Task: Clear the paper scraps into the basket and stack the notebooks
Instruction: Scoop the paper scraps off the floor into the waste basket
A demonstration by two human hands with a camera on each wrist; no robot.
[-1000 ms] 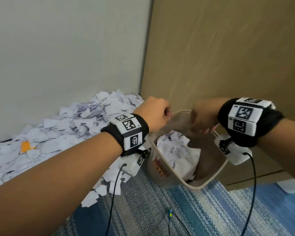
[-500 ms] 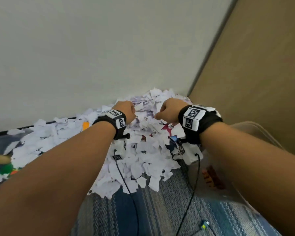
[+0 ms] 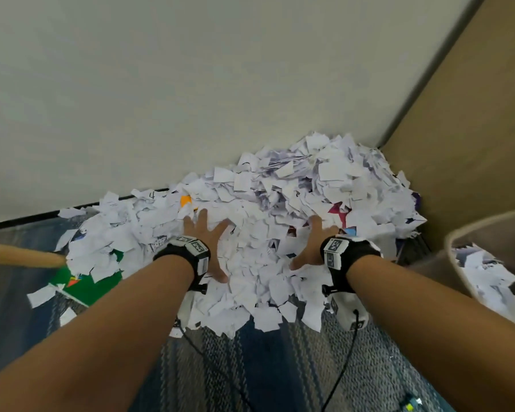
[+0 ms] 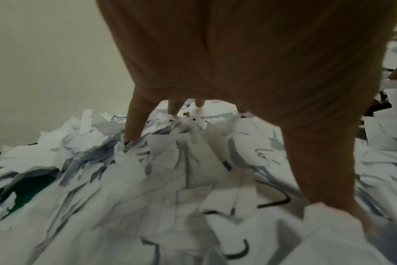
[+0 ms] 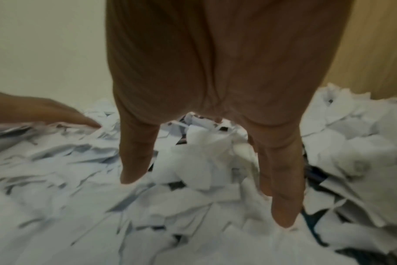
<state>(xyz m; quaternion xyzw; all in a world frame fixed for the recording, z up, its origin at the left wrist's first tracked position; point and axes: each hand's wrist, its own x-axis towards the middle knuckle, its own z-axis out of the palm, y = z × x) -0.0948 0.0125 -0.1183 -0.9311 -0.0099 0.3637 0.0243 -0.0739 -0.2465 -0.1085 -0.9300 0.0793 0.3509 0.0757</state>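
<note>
Left hand [image 3: 208, 242] and right hand [image 3: 309, 245] spread flat, pressing paper scraps [image 3: 280, 209] heaped in rug's far corner, gripping nothing. Basket [image 3: 458, 254] at right edge part-filled. Most scraps remain; green notebook [image 3: 87, 285] half-buried, unstacked.

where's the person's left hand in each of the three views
Head: left hand left of centre, fingers spread on the heap of white paper scraps.
Left wrist: fills the top centre, fingertips in scraps.
Right wrist: only fingers at the left edge.
Shared landmark: the plain pale wall behind the heap.
</note>
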